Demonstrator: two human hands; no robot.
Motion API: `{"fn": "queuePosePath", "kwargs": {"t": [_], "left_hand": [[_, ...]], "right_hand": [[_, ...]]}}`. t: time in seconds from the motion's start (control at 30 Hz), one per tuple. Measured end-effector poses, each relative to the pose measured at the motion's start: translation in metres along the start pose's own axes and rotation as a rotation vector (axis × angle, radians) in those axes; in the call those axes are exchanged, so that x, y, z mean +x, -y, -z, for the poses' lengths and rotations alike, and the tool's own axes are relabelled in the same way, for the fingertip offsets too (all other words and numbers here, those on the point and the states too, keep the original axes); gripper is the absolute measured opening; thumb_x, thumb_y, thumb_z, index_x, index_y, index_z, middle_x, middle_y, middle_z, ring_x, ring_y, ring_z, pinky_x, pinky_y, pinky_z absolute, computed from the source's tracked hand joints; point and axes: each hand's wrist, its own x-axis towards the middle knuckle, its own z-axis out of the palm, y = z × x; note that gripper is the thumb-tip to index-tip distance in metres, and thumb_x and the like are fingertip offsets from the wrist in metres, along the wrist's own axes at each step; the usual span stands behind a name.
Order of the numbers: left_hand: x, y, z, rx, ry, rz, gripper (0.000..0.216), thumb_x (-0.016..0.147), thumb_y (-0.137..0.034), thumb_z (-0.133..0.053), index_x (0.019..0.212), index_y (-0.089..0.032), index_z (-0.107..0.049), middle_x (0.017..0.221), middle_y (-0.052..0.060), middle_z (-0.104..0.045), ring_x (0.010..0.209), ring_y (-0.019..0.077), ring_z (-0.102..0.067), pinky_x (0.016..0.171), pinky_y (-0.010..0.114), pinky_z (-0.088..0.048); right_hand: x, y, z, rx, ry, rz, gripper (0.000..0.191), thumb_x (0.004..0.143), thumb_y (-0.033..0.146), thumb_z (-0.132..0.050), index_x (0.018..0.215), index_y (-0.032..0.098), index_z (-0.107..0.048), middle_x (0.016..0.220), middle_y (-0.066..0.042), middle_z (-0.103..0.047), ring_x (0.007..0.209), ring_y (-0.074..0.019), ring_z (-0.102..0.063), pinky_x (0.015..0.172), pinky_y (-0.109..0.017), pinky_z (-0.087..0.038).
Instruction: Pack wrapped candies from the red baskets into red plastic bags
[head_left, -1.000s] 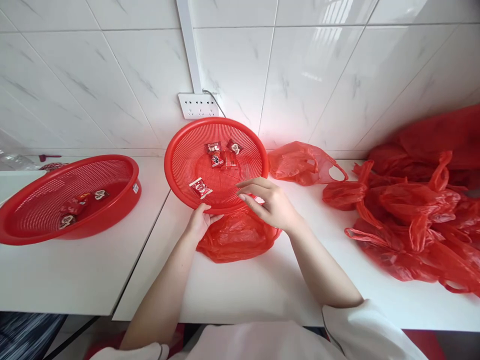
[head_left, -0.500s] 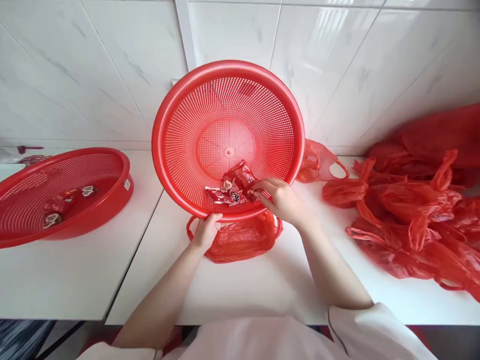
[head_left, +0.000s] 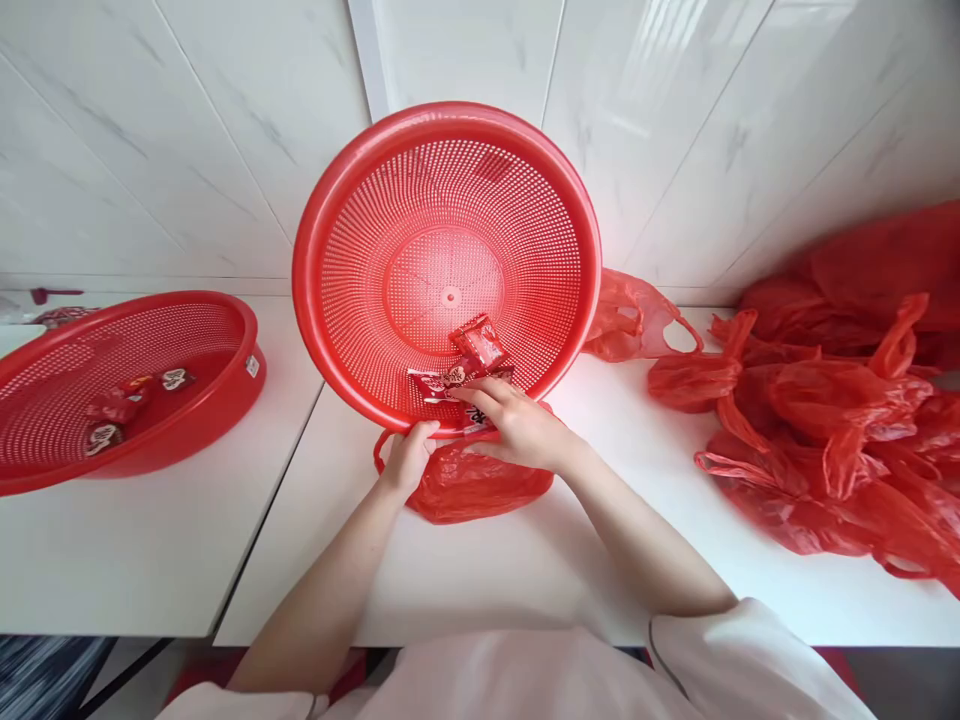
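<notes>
A round red plastic colander basket [head_left: 450,240] is tilted up on its side, its mouth facing me. My left hand [head_left: 409,460] is closed on its lower rim, thumb on the inside. Several small red snack packets [head_left: 480,342] lie inside along the lower wall. My right hand [head_left: 517,425] reaches over the lower rim, fingers stretched across the packets and touching them, thumb apart below. A packet with dark lettering [head_left: 477,418] shows between thumb and fingers. Under the rim sits a red plastic bag [head_left: 480,490], its mouth spread and its handles out to the sides.
On the left, a second red basket [head_left: 217,410] leans, holding several packets. A pile of red plastic bags [head_left: 840,420] covers the right side, and another red bag [head_left: 637,320] lies behind the basket. The white table [head_left: 525,590] meets a tiled wall [head_left: 675,130].
My right hand has shifted left and down from the right-hand packets, and its fingers have stretched out. One packet now lies higher in the basket. The basket has moved slightly left.
</notes>
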Motion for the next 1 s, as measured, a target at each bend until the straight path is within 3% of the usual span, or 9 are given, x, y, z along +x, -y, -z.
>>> {"fn": "queuePosePath", "kwargs": {"t": [0.2,0.3,0.43,0.5,0.57,0.67,0.77,0.87,1.0], "left_hand": [[0.004,-0.004,0.006,0.033,-0.067,-0.067,0.026,0.072,-0.024,-0.064,0.096,-0.016,-0.068,0.093,0.007,-0.073,0.101,0.0313,-0.067,0.082,0.043,-0.056],[0.005,-0.005,0.007,0.062,-0.085,-0.102,0.029,0.071,-0.024,-0.066,0.099,-0.018,-0.067,0.099,0.006,-0.073,0.100,0.0305,-0.067,0.082,0.043,-0.056],[0.006,-0.006,0.008,0.070,-0.098,-0.122,0.033,0.071,-0.024,-0.067,0.104,-0.020,-0.066,0.098,0.005,-0.073,0.101,0.0296,-0.067,0.082,0.042,-0.057],[0.005,-0.007,0.007,0.059,-0.089,-0.134,0.036,0.072,-0.022,-0.066,0.108,-0.020,-0.065,0.098,0.004,-0.073,0.103,0.0295,-0.067,0.082,0.042,-0.057],[0.005,-0.008,0.006,0.050,-0.072,-0.131,0.039,0.072,-0.022,-0.065,0.111,-0.020,-0.064,0.099,0.005,-0.072,0.104,0.0300,-0.066,0.083,0.043,-0.057],[0.005,-0.011,0.005,0.032,-0.064,-0.132,0.040,0.072,-0.022,-0.063,0.111,-0.017,-0.064,0.103,0.007,-0.072,0.104,0.0315,-0.066,0.084,0.047,-0.056],[0.006,-0.014,0.006,0.018,-0.070,-0.155,0.043,0.072,-0.021,-0.062,0.116,-0.017,-0.062,0.106,0.009,-0.071,0.104,0.0314,-0.066,0.086,0.049,-0.056],[0.008,-0.018,0.008,0.015,-0.093,-0.198,0.050,0.072,-0.019,-0.062,0.122,-0.019,-0.058,0.107,0.008,-0.071,0.105,0.0302,-0.066,0.088,0.050,-0.055],[0.010,-0.023,0.010,0.022,-0.140,-0.243,0.054,0.070,-0.017,-0.063,0.123,-0.020,-0.056,0.104,0.006,-0.071,0.106,0.0293,-0.065,0.089,0.050,-0.055]], "right_hand": [[-0.001,-0.004,-0.003,0.163,0.012,-0.161,0.058,0.085,0.010,-0.053,0.140,0.028,-0.047,0.122,-0.008,-0.063,0.102,-0.0219,-0.064,0.085,-0.036,-0.053],[0.000,-0.005,-0.002,0.366,-0.106,-0.309,0.040,0.087,0.020,-0.056,0.127,0.022,-0.059,0.102,-0.005,-0.071,0.090,-0.0215,-0.067,0.082,-0.036,-0.053],[0.003,-0.007,0.005,0.901,-0.160,-0.454,0.028,0.080,0.041,-0.068,0.093,0.015,-0.067,0.085,-0.004,-0.070,0.081,-0.0207,-0.067,0.082,-0.037,-0.055],[0.003,-0.007,0.008,1.092,-0.124,-0.494,0.032,0.074,0.041,-0.074,0.091,0.016,-0.066,0.087,-0.003,-0.070,0.082,-0.0201,-0.068,0.084,-0.038,-0.056],[0.002,-0.008,0.012,1.157,-0.112,-0.521,0.039,0.071,0.038,-0.077,0.102,0.018,-0.063,0.093,-0.003,-0.070,0.085,-0.0200,-0.068,0.083,-0.038,-0.056],[-0.002,-0.009,0.017,1.088,-0.054,-0.496,0.042,0.079,0.040,-0.070,0.115,0.022,-0.059,0.106,-0.004,-0.067,0.089,-0.0196,-0.066,0.075,-0.034,-0.057],[-0.004,-0.008,0.020,0.798,0.034,-0.425,0.028,0.089,0.043,-0.056,0.100,0.019,-0.065,0.096,-0.003,-0.068,0.081,-0.0172,-0.063,0.071,-0.030,-0.053],[-0.004,-0.005,0.018,0.511,0.093,-0.414,0.023,0.091,0.037,-0.053,0.092,0.019,-0.067,0.086,-0.002,-0.069,0.077,-0.0158,-0.061,0.073,-0.029,-0.049],[-0.004,-0.004,0.007,0.410,0.203,-0.430,0.019,0.091,0.029,-0.051,0.096,0.022,-0.068,0.089,-0.002,-0.072,0.078,-0.0167,-0.065,0.074,-0.029,-0.049]]}}
